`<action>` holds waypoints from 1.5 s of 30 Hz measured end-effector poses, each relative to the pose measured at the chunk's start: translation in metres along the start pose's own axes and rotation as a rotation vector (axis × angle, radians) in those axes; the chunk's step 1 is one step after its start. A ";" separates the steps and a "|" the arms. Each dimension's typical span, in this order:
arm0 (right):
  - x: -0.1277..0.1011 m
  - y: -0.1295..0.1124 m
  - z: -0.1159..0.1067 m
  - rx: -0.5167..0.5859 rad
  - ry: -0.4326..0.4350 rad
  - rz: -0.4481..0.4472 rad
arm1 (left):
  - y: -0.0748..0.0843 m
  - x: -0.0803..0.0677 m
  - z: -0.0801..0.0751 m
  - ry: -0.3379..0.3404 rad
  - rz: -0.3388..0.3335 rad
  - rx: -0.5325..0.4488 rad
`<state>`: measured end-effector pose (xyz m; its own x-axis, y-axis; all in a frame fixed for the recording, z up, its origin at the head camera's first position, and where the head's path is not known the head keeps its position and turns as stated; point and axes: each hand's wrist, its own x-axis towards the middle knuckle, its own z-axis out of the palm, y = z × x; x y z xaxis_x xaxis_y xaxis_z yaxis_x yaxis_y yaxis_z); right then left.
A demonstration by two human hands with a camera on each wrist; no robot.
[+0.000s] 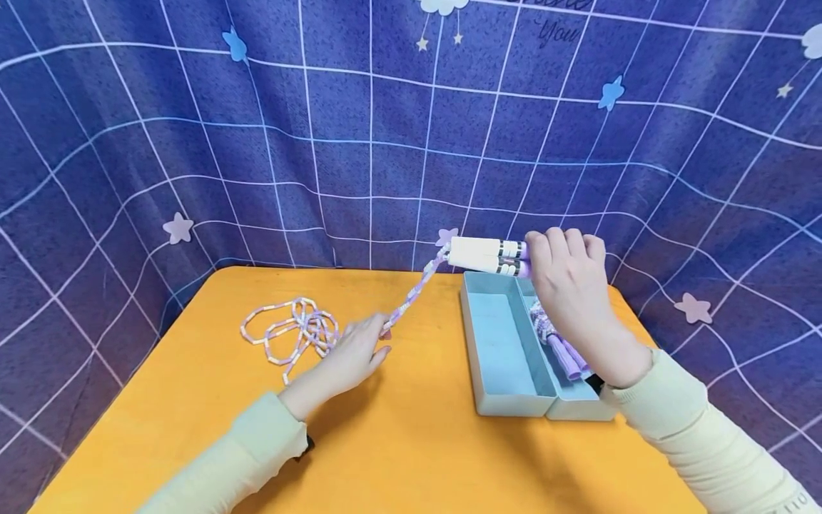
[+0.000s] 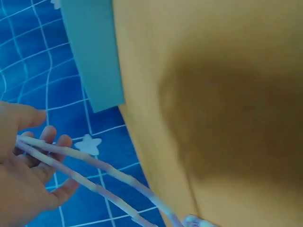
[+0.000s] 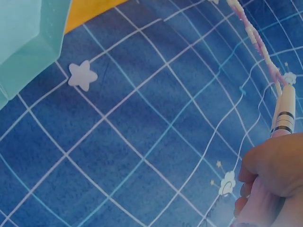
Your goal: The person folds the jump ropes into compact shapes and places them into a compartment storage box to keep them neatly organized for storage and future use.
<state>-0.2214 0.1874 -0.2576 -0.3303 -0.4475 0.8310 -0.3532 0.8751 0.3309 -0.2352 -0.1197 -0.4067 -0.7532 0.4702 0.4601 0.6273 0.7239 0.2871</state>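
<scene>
My right hand (image 1: 568, 275) grips the purple ends of two white jump-rope handles (image 1: 486, 255), held side by side above the far end of a teal box (image 1: 510, 401). In the right wrist view the right hand (image 3: 272, 177) holds one handle (image 3: 285, 112) pointing away. A purple-and-white beaded rope (image 1: 411, 294) runs from the handles down to my left hand (image 1: 359, 350), which holds two strands between thumb and fingers. The left wrist view shows the left hand (image 2: 26, 179) with the rope (image 2: 94, 172) lying across its fingers. The rest of the rope lies in a loose pile (image 1: 294, 332) on the orange table (image 1: 417, 442).
The teal box has two long compartments. The left one holds nothing; the right one holds another purple jump rope (image 1: 566, 355). A blue grid-patterned cloth (image 1: 359, 143) with stars hangs behind and around the table. The box (image 2: 92, 52) stands near the table's far edge.
</scene>
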 end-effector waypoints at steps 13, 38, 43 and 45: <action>-0.004 0.014 0.006 -0.026 0.037 0.094 | -0.009 -0.016 -0.006 -0.087 0.027 0.175; -0.030 -0.017 0.041 -0.022 -0.103 -0.168 | 0.051 0.035 -0.092 0.020 0.465 0.374; -0.032 -0.026 0.040 0.008 -0.108 -0.230 | 0.065 0.051 -0.102 0.019 0.491 0.359; -0.032 -0.030 0.039 0.029 -0.095 -0.256 | 0.070 0.058 -0.106 0.038 0.499 0.367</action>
<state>-0.2344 0.1688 -0.3119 -0.3069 -0.6701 0.6759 -0.4602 0.7261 0.5109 -0.2141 -0.0951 -0.2713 -0.3744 0.7833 0.4962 0.7879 0.5509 -0.2751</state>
